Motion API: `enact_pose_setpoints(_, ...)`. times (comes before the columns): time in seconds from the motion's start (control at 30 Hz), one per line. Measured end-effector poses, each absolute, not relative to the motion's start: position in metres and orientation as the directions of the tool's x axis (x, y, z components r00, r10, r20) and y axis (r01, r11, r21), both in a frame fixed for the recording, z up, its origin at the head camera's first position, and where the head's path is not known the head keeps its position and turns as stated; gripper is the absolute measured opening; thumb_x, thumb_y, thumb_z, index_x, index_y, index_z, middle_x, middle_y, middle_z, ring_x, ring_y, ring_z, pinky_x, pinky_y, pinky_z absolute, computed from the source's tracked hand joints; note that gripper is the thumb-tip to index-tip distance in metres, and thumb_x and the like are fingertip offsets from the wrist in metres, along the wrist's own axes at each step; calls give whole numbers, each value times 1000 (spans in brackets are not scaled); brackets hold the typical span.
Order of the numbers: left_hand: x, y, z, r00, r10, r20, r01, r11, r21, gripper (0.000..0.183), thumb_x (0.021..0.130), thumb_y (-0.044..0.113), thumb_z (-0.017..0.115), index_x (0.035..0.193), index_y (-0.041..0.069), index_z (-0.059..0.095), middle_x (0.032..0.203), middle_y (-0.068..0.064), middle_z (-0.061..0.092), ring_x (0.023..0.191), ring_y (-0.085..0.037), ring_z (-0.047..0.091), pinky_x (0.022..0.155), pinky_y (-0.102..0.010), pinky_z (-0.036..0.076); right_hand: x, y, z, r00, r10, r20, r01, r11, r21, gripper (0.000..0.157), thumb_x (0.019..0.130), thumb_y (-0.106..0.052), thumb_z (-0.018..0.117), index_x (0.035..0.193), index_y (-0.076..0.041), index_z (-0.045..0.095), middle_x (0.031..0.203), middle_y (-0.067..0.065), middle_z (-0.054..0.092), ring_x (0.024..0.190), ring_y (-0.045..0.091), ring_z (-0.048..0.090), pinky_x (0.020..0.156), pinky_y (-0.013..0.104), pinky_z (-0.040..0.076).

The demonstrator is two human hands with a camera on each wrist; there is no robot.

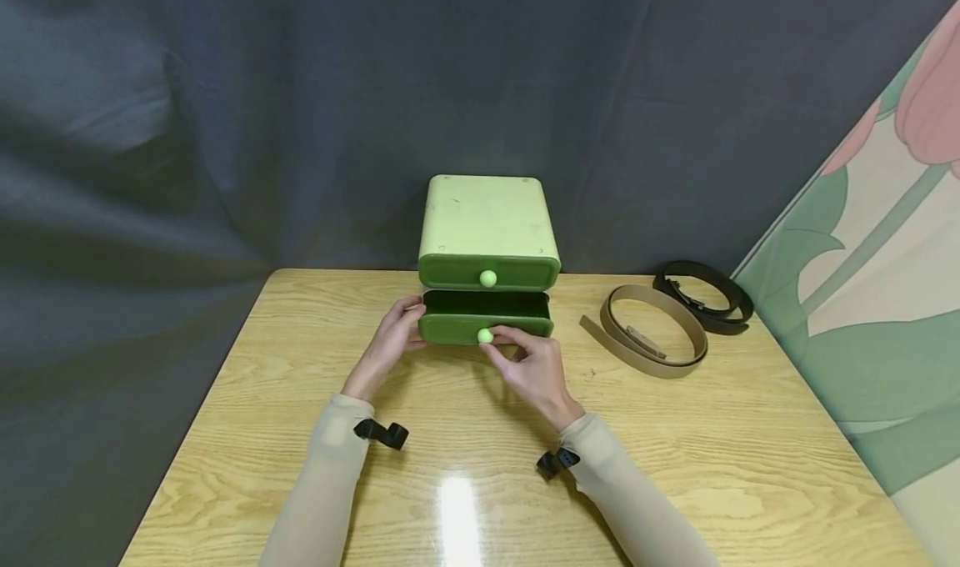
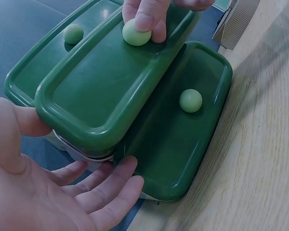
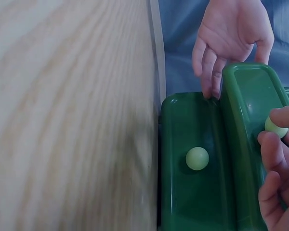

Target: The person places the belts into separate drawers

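Observation:
A small drawer cabinet with a pale green top stands at the back of the table. Its middle drawer is pulled out, showing a dark inside. My right hand pinches that drawer's round light green knob between thumb and fingers. At the cabinet's left side is my left hand, its thumb at the drawer's corner and its fingers loosely extended by the cabinet's edge. The top drawer is closed. Below, the bottom drawer, with its own knob, is also closed; the head view hides it.
To the right of the cabinet lie a coiled tan belt and, behind it, a coiled black belt. A dark curtain hangs behind the table. Flower-patterned fabric borders the right edge.

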State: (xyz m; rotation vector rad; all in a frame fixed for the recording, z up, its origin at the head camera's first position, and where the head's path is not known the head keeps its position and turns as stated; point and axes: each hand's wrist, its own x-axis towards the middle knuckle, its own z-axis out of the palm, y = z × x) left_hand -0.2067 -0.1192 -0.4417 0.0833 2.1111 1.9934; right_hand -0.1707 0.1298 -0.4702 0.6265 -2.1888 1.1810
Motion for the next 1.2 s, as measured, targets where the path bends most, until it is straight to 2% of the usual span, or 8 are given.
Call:
enact_pose_setpoints(0.3,-206,-122,-442,-969,200,-143,-126,96,987,62,115,34,40,167,2,25,151,-26,46,133,-45,58,117,-58,46,-167,128,-473,-724,-143,675,-648,478,-593,19,88,-9,87,107,-8,84,87,8,83,46,-1,55,46,14,45)
enact_pose_setpoints(0.9,-205,-123,-442,-968,201,-149,-128,114,985,63,115,36,40,168,4,25,154,-24,46,138,-44,56,113,-53,47,-162,129,-477,-700,-162,696,-676,462,-573,21,86,-5,88,107,-6,84,86,8,83,42,-8,41,40,12,35)
enact_pose_setpoints(1.2,-205,-121,-441,-971,195,-142,-120,121,985,62,115,36,41,167,5,28,152,-24,48,134,-42,59,107,-49,50,-158,131,-475,-692,-167,703,-683,469,-560,21,85,-5,89,106,-3,84,85,10,83,43,-9,42,41,12,37)
